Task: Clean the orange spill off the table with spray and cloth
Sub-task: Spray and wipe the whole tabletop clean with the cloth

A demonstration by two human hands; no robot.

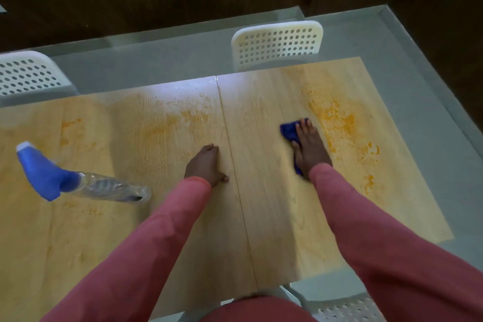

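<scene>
The person leans over the desk (261, 217), both arms in pink sleeves (146, 238) stretched out across it. The right hand (311, 146) lies flat, fingers straight, pressing the blue cloth (288, 132) onto the wood; the cloth shows past the fingertips and along the thumb side of that hand. Just beyond the cloth, toward the desk's right edge, sits the heaviest orange spill (337, 120), grainy and streaked. Fainter orange smears (193, 115) spread left of the cloth, past the seam that runs down the middle of the desk, and more thin traces lie further left. The left hand (206, 165) rests empty and loose on the wood, left of the cloth, right beside the seam. The spray bottle (78, 178) is well left of the cloth, clear body with a blue trigger head, untouched. A white perforated chair (278, 44) stands behind the desk, beyond the cloth.
</scene>
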